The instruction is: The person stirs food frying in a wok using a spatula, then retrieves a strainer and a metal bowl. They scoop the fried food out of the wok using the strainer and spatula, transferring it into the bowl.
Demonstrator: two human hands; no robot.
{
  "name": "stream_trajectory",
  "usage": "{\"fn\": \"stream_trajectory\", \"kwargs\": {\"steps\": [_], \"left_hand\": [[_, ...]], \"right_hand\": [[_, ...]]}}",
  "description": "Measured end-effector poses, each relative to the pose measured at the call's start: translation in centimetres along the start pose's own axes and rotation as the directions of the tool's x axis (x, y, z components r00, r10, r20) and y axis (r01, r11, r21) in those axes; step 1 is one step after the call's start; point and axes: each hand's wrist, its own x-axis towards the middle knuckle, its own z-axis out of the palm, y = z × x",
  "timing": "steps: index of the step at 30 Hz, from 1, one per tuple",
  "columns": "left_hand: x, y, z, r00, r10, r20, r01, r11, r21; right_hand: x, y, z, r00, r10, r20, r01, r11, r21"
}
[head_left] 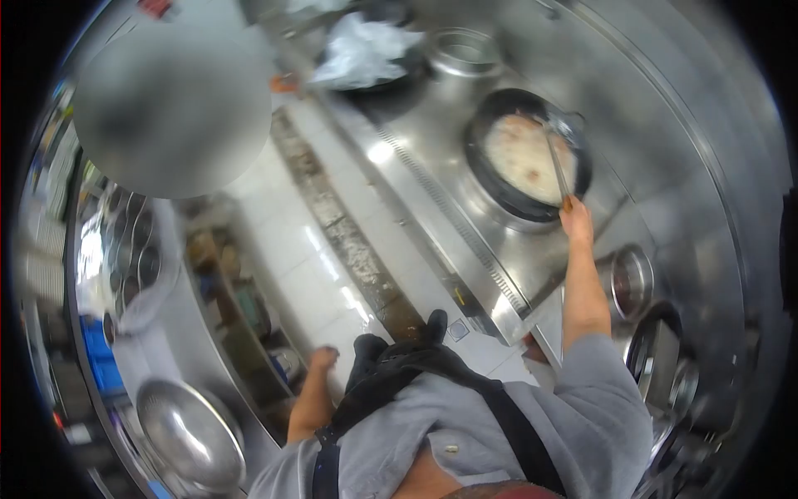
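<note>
Right hand (576, 223) has its fingers clamped on a long metal utensil (558, 162) dipped in a round black wok (477, 154) of whitish liquid (524, 158), 2 o'clock. Crumpled white plastic bag (363, 50) near 12, round steel pot (629, 279) at 3. Left hand (324, 358)'s around 7, too blurry to tell its fingers tbh.

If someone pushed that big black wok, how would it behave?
The wok would probably feel heavy, given its wide body and the broad pool of pale contents inside. Those contents look soupy, so a sudden push might slosh them toward the rim.
</note>
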Motion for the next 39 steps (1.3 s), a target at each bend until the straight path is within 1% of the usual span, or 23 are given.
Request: {"fn": "stream_trajectory", "kwargs": {"steps": [1, 2, 3, 6, 7, 8, 9, 10, 11, 12, 13, 15, 16, 17, 19, 20, 21, 22, 23, 27, 31, 35, 39], "left_hand": [[-1.2, 2.7, -1.1, 0.996, 0.066, -0.061, -0.055, 0.984, 0.168], [-0.9, 3.0, -1.3, 0.979, 0.162, -0.12, -0.143, 0.978, 0.152], [-1.6, 3.5, -1.4, 0.937, 0.301, -0.174, -0.249, 0.93, 0.271], [-7.3, 4.0, -1.8, 0.848, 0.315, -0.426, -0.265, 0.949, 0.173], [-9.5, 3.0, -1.9, 0.869, 0.205, -0.45, -0.233, 0.973, -0.007], [-12.6, 2.0, -1.3, 0.773, 0.129, -0.622, -0.326, 0.921, -0.214], [-15.5, 1.0, -0.9, 0.71, 0.025, -0.704, -0.382, 0.854, -0.354], [-19.4, 0.2, -1.3, 0.791, -0.135, -0.596, -0.333, 0.723, -0.606], [-21.0, -1.7, 0.0, 0.773, -0.19, -0.605, -0.321, 0.706, -0.632], [-22.9, -3.4, 1.6, 0.694, -0.404, -0.596, -0.441, 0.416, -0.795], [-24.7, -5.2, 2.7, 0.632, -0.583, -0.51, -0.569, 0.097, -0.816], [-30.5, -7.7, 1.6, 0.484, -0.747, -0.456, -0.679, 0.009, -0.734], [-32.5, -9.8, 1.1, 0.432, -0.8, -0.417, -0.764, -0.079, -0.64], [-34.3, -12.5, 0.2, 0.374, -0.814, -0.444, -0.835, -0.087, -0.544], [-38.7, -15.2, -3.8, 0.219, -0.865, -0.452, -0.875, 0.03, -0.483], [-39.9, -17.0, -6.1, 0.135, -0.9, -0.413, -0.893, 0.069, -0.444], [-41.0, -18.8, -8.0, 0.123, -0.89, -0.439, -0.899, 0.087, -0.429], [-41.8, -20.7, -9.5, 0.243, -0.865, -0.439, -0.837, 0.041, -0.545], [-42.3, -22.4, -11.0, 0.36, -0.831, -0.424, -0.755, 0.007, -0.655], [-40.9, -28.7, -12.5, 0.521, -0.783, -0.34, -0.648, -0.104, -0.754], [-38.6, -27.1, -11.5, 0.499, -0.746, -0.442, -0.708, -0.057, -0.704], [-36.5, -20.7, -12.3, 0.485, -0.712, -0.507, -0.719, 0.006, -0.695], [-33.3, -12.9, -16.7, 0.518, -0.659, -0.545, -0.688, 0.058, -0.723]], "right_hand": [[0.2, 0.1, 1.4, 0.985, -0.167, 0.029, 0.168, 0.985, -0.041], [-0.1, 0.8, 2.9, 0.99, -0.116, 0.073, 0.111, 0.991, 0.07], [1.1, 5.5, 6.5, 0.944, -0.318, 0.092, 0.309, 0.946, 0.097], [2.4, 14.7, 11.4, 0.774, -0.632, 0.022, 0.628, 0.773, 0.092], [-0.8, 9.3, 7.2, 0.965, -0.168, 0.202, 0.061, 0.891, 0.451], [-4.4, 5.0, 4.1, 0.958, -0.264, 0.114, 0.272, 0.961, -0.054], [-2.9, 8.0, 6.2, 0.918, -0.39, 0.072, 0.396, 0.908, -0.133], [-2.6, 4.4, 7.7, 0.879, -0.464, 0.111, 0.474, 0.874, -0.106], [-2.9, 1.1, 8.0, 0.833, -0.549, 0.061, 0.549, 0.835, 0.017], [-3.8, -1.5, 7.5, 0.798, -0.603, -0.004, 0.599, 0.791, 0.128], [-5.1, -3.7, 6.6, 0.772, -0.631, -0.077, 0.63, 0.742, 0.231], [-7.9, -7.4, 5.7, 0.743, -0.626, -0.236, 0.659, 0.625, 0.417], [-9.0, -10.3, 6.3, 0.777, -0.617, -0.128, 0.604, 0.673, 0.427], [-9.6, -13.4, 6.9, 0.798, -0.603, -0.018, 0.552, 0.718, 0.423], [-10.0, -17.3, 10.0, 0.661, -0.75, -0.015, 0.609, 0.524, 0.595], [-10.8, -19.1, 10.6, 0.671, -0.741, -0.026, 0.599, 0.521, 0.608], [-11.6, -20.9, 10.9, 0.621, -0.782, 0.048, 0.601, 0.515, 0.611], [-12.4, -22.1, 10.9, 0.565, -0.816, 0.123, 0.604, 0.51, 0.612], [-13.3, -22.9, 10.8, 0.586, -0.803, 0.109, 0.589, 0.514, 0.624], [-15.3, -23.0, 11.2, 0.6, -0.767, 0.226, 0.517, 0.587, 0.623], [-14.2, -16.7, 14.5, 0.688, -0.706, 0.167, 0.448, 0.595, 0.667], [-15.3, -17.3, 7.2, 0.847, -0.513, 0.138, 0.43, 0.816, 0.386], [-12.7, -12.7, 2.9, 0.925, -0.364, -0.108, 0.379, 0.873, 0.307]]}}
